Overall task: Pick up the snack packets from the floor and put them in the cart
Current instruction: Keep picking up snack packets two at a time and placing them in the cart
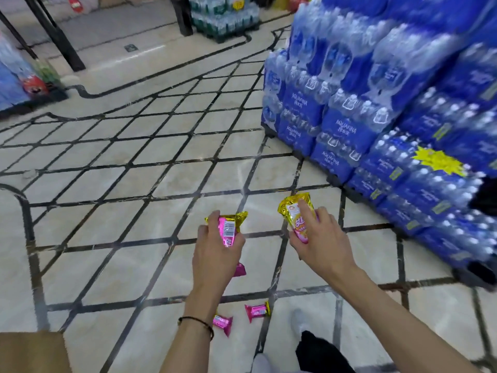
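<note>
Two snack packets are off the floor, one in each hand, and at least three more lie on the tiles, so by my reckoning the job is less than half done. At the far lower left a plain brown surface [32, 351] juts into view. Whether it belongs to the cart I cannot tell, and no cart is plainly seen. Next, the left hand [217, 246] has its fingers curled round a pink packet with gold ends [228, 228], held above the tiled floor [107, 238]. Just beneath that hand the corner of a half-hidden packet [240, 270] peeks out. Lower down, a small pink packet [222, 323] lies beside the wrist's black band [196, 321], with a second small pink packet [257, 311] near it on the right. Further right, the right hand [322, 238] clamps a yellow-and-pink packet [294, 211] between thumb and fingers. Beyond it stand stacked blue packs of bottled water [336, 122]. What is left: both held packets must reach the cart, then those on the tiles.
</note>
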A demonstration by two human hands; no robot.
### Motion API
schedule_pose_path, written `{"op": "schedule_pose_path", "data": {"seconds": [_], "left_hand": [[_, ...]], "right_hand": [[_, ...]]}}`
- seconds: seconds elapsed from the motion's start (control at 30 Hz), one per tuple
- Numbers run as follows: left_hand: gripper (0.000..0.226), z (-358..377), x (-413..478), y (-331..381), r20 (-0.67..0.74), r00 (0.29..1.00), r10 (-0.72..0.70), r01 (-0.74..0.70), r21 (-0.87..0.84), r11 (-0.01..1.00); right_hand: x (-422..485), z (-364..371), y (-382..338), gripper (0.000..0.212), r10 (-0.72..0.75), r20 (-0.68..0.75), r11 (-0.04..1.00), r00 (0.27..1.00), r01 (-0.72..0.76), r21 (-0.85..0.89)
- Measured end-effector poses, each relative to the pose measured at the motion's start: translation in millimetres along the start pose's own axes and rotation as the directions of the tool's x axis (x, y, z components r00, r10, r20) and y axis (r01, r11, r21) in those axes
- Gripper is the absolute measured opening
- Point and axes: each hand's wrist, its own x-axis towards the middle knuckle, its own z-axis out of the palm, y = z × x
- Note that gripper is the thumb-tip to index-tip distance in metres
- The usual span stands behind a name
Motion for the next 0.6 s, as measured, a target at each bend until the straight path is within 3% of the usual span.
{"op": "schedule_pose_path", "data": {"seconds": [0.2,0.33,0.43,0.6], "left_hand": [[0.066,32,-22,47,0.161,0.973,0.166,-0.157,-0.067,0.985],[0.065,76,-53,99,0.28,0.913,0.297,-0.285,-0.083,0.955],[0.065,118,-99,147,0.394,0.823,0.409,-0.401,-0.106,0.91],[0.062,190,-208,225,0.536,0.618,0.575,-0.557,-0.218,0.802]], "right_hand": [[-68,-35,58,0.072,0.26,-0.119,0.965,0.958,-0.262,-0.001],[-127,-63,114,0.073,0.465,-0.181,0.885,0.867,-0.461,0.063],[-187,-84,161,0.073,0.589,-0.24,0.806,0.772,-0.584,0.102],[-309,-121,233,0.07,0.762,-0.341,0.622,0.551,-0.77,0.145]]}}
